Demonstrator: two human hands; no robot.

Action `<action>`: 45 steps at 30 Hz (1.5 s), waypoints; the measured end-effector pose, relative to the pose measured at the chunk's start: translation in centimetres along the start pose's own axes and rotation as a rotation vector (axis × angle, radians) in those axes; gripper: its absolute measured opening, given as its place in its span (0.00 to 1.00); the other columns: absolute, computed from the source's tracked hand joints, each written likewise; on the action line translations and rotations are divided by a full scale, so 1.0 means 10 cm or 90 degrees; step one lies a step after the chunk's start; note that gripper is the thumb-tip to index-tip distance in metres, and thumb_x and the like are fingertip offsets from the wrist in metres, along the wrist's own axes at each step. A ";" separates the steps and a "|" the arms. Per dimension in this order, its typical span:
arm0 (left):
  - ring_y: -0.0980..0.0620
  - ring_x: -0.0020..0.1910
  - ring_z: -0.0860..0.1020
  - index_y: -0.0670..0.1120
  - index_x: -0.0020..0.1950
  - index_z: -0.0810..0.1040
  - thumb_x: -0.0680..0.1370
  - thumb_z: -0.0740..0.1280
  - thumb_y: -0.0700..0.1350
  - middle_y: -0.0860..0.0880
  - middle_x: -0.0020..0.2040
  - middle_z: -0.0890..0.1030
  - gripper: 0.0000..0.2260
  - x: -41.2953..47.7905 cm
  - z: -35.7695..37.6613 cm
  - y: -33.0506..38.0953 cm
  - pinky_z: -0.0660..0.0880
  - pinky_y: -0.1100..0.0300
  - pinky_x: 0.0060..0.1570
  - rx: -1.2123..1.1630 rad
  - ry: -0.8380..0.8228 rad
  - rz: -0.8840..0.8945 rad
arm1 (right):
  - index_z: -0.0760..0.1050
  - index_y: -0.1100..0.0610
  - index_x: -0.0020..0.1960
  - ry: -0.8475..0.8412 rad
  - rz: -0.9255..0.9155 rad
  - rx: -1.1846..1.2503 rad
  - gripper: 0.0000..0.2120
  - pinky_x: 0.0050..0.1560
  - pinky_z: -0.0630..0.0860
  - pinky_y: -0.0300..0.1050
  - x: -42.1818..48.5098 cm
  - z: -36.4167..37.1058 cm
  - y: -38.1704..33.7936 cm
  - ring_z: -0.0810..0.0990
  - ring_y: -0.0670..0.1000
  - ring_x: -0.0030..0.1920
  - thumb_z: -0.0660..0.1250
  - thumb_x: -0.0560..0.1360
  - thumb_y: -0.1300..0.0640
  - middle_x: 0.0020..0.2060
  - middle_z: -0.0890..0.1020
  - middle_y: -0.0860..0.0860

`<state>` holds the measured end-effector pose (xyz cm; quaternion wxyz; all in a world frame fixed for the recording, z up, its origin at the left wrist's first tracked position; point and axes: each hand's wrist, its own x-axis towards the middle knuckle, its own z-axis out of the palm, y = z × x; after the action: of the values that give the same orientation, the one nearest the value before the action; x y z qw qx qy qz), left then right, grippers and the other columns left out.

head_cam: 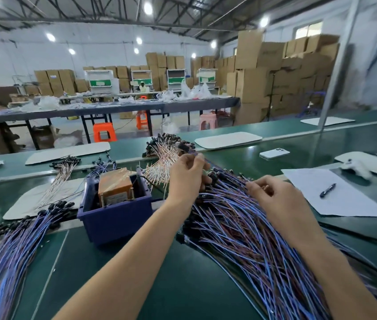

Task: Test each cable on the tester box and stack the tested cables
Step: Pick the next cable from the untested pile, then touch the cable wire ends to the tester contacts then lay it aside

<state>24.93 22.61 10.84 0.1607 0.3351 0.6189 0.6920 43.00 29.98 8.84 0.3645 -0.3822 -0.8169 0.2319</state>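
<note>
Green table held a cable stack at 8 o'clock and the tester box at 10; left grip pinched one cable near 12 — right grip curled on cable pile strands, 3 o'clock.

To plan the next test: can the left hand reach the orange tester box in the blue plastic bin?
Probably yes: the left hand, pinching a blue cable, is beside the open-topped blue plastic bin, with nothing before the orange tester box.

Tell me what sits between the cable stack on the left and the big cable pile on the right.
A dark blue bin holding the orange tester box, seen in the head view.
</note>
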 end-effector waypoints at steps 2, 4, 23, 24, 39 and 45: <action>0.58 0.24 0.76 0.45 0.45 0.79 0.84 0.63 0.51 0.50 0.34 0.83 0.13 0.08 0.13 -0.16 0.73 0.65 0.27 0.188 -0.041 -0.010 | 0.79 0.48 0.53 -0.028 0.058 -0.090 0.12 0.45 0.77 0.49 0.06 0.03 0.18 0.81 0.53 0.45 0.62 0.82 0.43 0.44 0.84 0.49; 0.54 0.25 0.77 0.44 0.39 0.79 0.84 0.61 0.54 0.45 0.35 0.84 0.20 0.12 0.18 -0.29 0.75 0.61 0.33 0.343 -0.101 -0.019 | 0.76 0.49 0.65 -0.077 0.107 -0.200 0.16 0.56 0.76 0.52 0.04 0.08 0.30 0.79 0.56 0.56 0.59 0.83 0.43 0.56 0.82 0.52; 0.54 0.30 0.78 0.50 0.43 0.80 0.84 0.60 0.53 0.53 0.36 0.83 0.15 -0.62 -2.35 -0.82 0.76 0.57 0.36 0.431 -0.180 -0.099 | 0.77 0.46 0.61 -0.193 -0.324 0.047 0.11 0.47 0.77 0.47 -0.61 2.08 -1.06 0.81 0.48 0.51 0.60 0.83 0.53 0.52 0.83 0.44; 0.55 0.30 0.78 0.51 0.42 0.79 0.84 0.61 0.52 0.54 0.35 0.82 0.14 -0.65 -2.55 -0.83 0.77 0.58 0.36 0.454 -0.163 -0.107 | 0.76 0.44 0.61 -0.225 -0.318 0.041 0.11 0.44 0.75 0.46 -0.65 2.25 -1.14 0.81 0.48 0.50 0.59 0.83 0.52 0.52 0.84 0.43; 0.40 0.58 0.77 0.42 0.62 0.77 0.83 0.59 0.47 0.41 0.60 0.79 0.14 0.03 -3.65 -1.18 0.74 0.48 0.59 0.914 0.073 -0.115 | 0.75 0.40 0.59 -0.356 -0.229 -0.094 0.11 0.40 0.66 0.46 -0.65 3.18 -1.21 0.80 0.52 0.44 0.56 0.82 0.45 0.36 0.77 0.44; 0.39 0.64 0.75 0.43 0.64 0.74 0.84 0.57 0.42 0.41 0.65 0.75 0.12 0.36 -3.60 -1.33 0.69 0.48 0.60 1.015 0.148 -0.194 | 0.76 0.42 0.58 -0.345 -0.217 -0.058 0.10 0.42 0.67 0.46 -0.63 3.18 -1.21 0.80 0.51 0.48 0.57 0.82 0.47 0.46 0.84 0.45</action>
<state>-4.05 0.38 -1.42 -0.0988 0.1868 0.9763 0.0455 15.71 14.53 -5.80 0.1502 -0.1798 -0.9460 0.2242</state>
